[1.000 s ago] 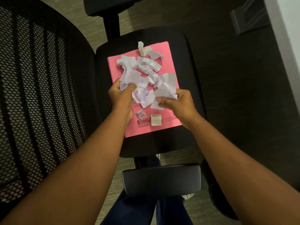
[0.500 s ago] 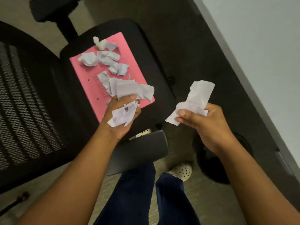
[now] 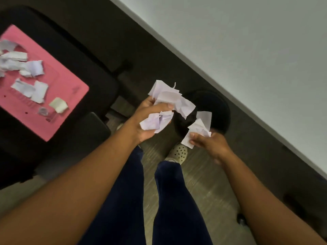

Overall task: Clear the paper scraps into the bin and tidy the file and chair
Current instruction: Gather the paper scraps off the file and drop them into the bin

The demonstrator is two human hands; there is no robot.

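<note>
A: Head view, the hands first; what are they doing?

B: The left hand (image 3: 148,119) is closed round a bunch of white paper scraps (image 3: 169,99), fingers curled and the thumb pressed across the top; the right hand (image 3: 208,145) pinches a smaller wad of scraps (image 3: 200,128) between thumb and fingertips; both hang over the near rim of the black bin (image 3: 217,106), which stands on the floor close to the white wall (image 3: 247,41).

A: And the file?

B: The pink file (image 3: 65,82) lies flat on the seat of the black chair (image 3: 99,71), at the left edge of the view; loose scraps (image 3: 31,68) lie scattered across its far and middle parts; a small cream piece (image 3: 58,104) sits near its near edge; the picture is blurred there, so the print on the file cannot be read.

A: Anything below the hands?

B: Dark blue trousers (image 3: 123,200) and one pale perforated shoe (image 3: 178,153) on the wood-grain floor, just beside the bin.
</note>
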